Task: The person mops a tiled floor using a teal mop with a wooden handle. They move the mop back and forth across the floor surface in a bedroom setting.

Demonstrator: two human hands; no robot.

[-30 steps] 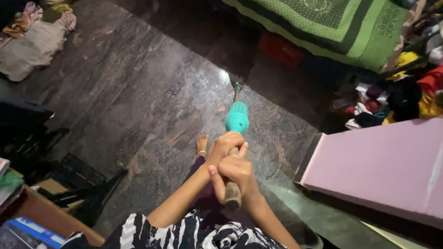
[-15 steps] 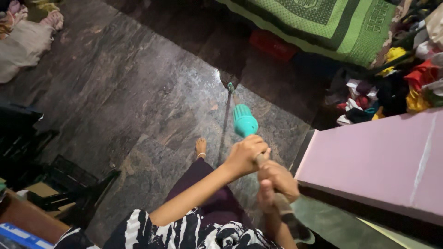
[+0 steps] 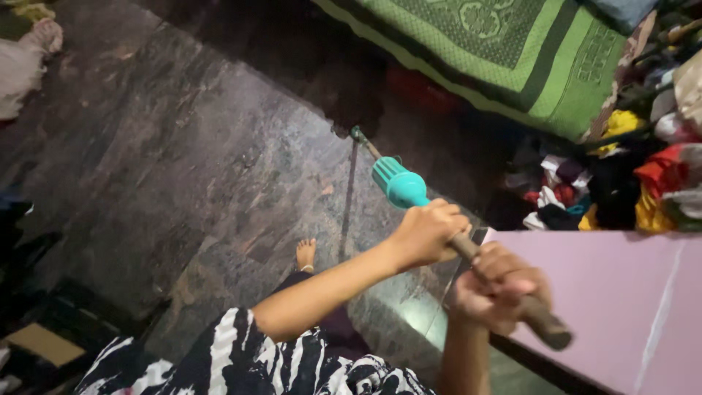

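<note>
Both my hands grip a mop's long handle (image 3: 542,325), which slants from lower right up to the left. My left hand (image 3: 426,234) holds it just behind a teal plastic collar (image 3: 398,183). My right hand (image 3: 499,288) holds it lower, near the brown end. The thin shaft runs on to a dark mop head (image 3: 354,117) resting on the dark stone floor (image 3: 183,168) beside the bed. My bare foot (image 3: 305,254) shows below the shaft.
A bed with a green patterned cover (image 3: 512,51) lies at the top. A heap of coloured clothes (image 3: 621,175) sits at the right. A pink flat surface (image 3: 621,292) fills the lower right. White cloth (image 3: 22,66) lies at the far left.
The mop and both hands have swung to the right, toward the bed and the pink surface. My hands have slid apart along the handle.
</note>
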